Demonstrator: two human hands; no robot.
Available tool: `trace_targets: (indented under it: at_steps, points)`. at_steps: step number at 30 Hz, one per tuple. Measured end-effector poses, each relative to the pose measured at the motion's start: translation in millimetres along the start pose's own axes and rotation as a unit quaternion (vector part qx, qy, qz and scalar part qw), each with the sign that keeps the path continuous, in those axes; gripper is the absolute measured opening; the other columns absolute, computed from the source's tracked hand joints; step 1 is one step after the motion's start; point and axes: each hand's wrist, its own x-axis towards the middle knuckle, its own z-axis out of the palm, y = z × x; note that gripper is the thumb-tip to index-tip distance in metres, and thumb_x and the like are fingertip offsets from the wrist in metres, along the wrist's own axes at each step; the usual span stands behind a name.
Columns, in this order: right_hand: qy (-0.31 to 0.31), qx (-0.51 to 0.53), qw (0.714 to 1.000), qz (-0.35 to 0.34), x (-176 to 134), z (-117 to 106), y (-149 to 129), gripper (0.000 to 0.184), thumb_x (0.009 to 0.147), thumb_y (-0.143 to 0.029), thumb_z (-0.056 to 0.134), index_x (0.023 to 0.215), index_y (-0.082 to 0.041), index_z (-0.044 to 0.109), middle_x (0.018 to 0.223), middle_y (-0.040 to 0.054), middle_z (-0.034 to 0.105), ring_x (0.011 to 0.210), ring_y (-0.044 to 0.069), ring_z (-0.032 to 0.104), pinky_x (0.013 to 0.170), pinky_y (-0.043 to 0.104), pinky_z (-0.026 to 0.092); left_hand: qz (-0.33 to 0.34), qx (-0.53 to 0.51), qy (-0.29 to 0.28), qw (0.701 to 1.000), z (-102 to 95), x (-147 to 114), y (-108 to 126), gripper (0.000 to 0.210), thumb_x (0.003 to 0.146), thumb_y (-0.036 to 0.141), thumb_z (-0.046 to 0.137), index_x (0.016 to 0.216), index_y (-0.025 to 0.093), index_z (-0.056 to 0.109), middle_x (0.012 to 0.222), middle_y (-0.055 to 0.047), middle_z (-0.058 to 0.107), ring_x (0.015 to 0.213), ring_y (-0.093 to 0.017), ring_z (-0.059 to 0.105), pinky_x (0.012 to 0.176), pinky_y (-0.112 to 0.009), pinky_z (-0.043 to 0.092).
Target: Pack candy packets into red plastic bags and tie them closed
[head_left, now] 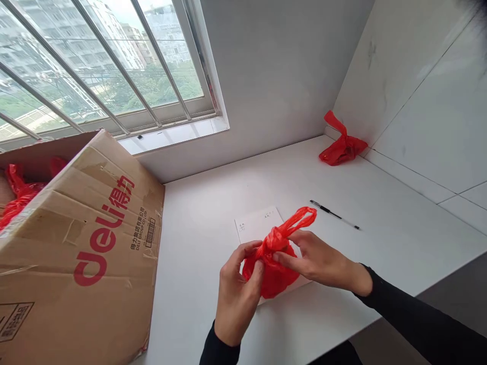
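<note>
A red plastic bag with a knotted neck is between my hands, above a white sheet of paper with small handwriting. My left hand pinches the bag's left side near the knot, thumb and fingers closed on the plastic. From the right, my right hand grips the bag just below the knot, its thumb against the front. A twisted loop of the bag sticks up to the upper right. What the bag contains is hidden.
A large cardboard box with red bags inside stands at the left. A black-and-clear pen lies on the white table. Another tied red bag sits in the far right corner. A barred window is behind.
</note>
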Motion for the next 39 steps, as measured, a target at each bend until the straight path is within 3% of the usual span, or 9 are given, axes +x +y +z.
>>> trace_targets:
  at_steps: [6,12,16,19,24,29,33,36,39]
  points:
    - [0.034,-0.029,0.997,0.064,-12,-9,3,0.016,0.103,-0.032,0.057,0.098,-0.029,0.073,0.1,-0.0008,0.071,0.09,0.02,0.061,0.075,0.034,0.045,0.06,0.061,0.075,0.994,-3.1,-11,-10,0.016,0.095,0.025,0.062,0.101,0.029,0.077,0.109,-0.004,0.074,0.104,-0.023,0.068,0.088,-0.037,0.057]
    - [0.005,-0.011,0.998,0.067,-16,-10,1,0.011,0.099,-0.032,0.062,0.102,-0.029,0.072,0.103,-0.0002,0.07,0.094,0.02,0.059,0.083,0.035,0.045,0.116,0.141,0.057,0.982,1.7,-14,-3,0.026,0.094,0.016,0.056,0.111,0.03,0.071,0.12,-0.004,0.068,0.12,-0.024,0.057,0.097,-0.042,0.054]
    - [-0.03,-0.035,0.998,0.04,-16,-7,-2,0.011,0.097,-0.026,0.063,0.104,-0.029,0.072,0.095,0.0002,0.066,0.09,0.02,0.057,0.081,0.034,0.045,0.126,0.182,0.041,0.974,1.9,-16,2,0.014,0.097,0.022,0.057,0.097,0.028,0.07,0.1,-0.003,0.07,0.105,-0.025,0.058,0.084,-0.038,0.055]
    - [-0.018,-0.042,0.997,0.055,-20,-13,4,0.012,0.098,-0.028,0.062,0.101,-0.029,0.073,0.095,0.0004,0.067,0.09,0.02,0.058,0.08,0.034,0.045,0.149,0.204,0.074,0.965,-11.1,-17,-4,0.017,0.098,0.021,0.055,0.099,0.028,0.07,0.095,-0.004,0.07,0.098,-0.024,0.06,0.078,-0.036,0.053]
    - [0.046,-0.004,0.993,0.111,-28,-32,23,0.018,0.101,-0.04,0.058,0.097,-0.027,0.069,0.092,0.0005,0.066,0.086,0.021,0.059,0.077,0.033,0.045,0.077,0.212,0.173,0.959,-44.9,-18,-18,0.011,0.097,0.035,0.061,0.098,0.028,0.069,0.099,-0.002,0.071,0.095,-0.023,0.064,0.079,-0.035,0.051]
    - [0.003,-0.017,0.992,0.124,-24,-20,16,0.025,0.099,-0.052,0.063,0.107,-0.03,0.069,0.082,-0.0029,0.058,0.075,0.018,0.052,0.069,0.032,0.04,0.093,0.196,0.089,0.972,-36.0,-19,-12,0.03,0.095,0.032,0.061,0.125,0.032,0.062,0.117,-0.002,0.067,0.11,-0.022,0.061,0.092,-0.037,0.051]
    - [0.045,-0.011,0.995,0.09,-21,-11,9,0.025,0.103,-0.044,0.057,0.089,-0.026,0.066,0.082,-0.0022,0.059,0.077,0.018,0.052,0.07,0.033,0.039,0.119,0.187,0.11,0.969,-27.8,-17,-5,0.011,0.092,0.026,0.064,0.101,0.03,0.07,0.098,0.0,0.067,0.097,-0.02,0.06,0.082,-0.033,0.049]
    - [0.114,0.025,0.989,0.085,-24,-17,16,0.023,0.105,-0.042,0.053,0.093,-0.026,0.063,0.083,-0.0022,0.059,0.078,0.018,0.054,0.074,0.032,0.042,0.067,0.107,0.182,0.975,-34.2,-17,-6,0.004,0.092,0.03,0.067,0.092,0.027,0.07,0.094,0.001,0.065,0.09,-0.018,0.061,0.08,-0.031,0.048]
    - [0.135,0.061,0.984,0.097,-28,-22,23,0.023,0.107,-0.044,0.05,0.098,-0.025,0.061,0.086,-0.001,0.061,0.08,0.019,0.057,0.076,0.032,0.046,0.047,0.096,0.198,0.974,-37.1,-18,-4,0.006,0.092,0.032,0.067,0.093,0.027,0.071,0.101,0.0,0.064,0.095,-0.018,0.061,0.084,-0.031,0.048]
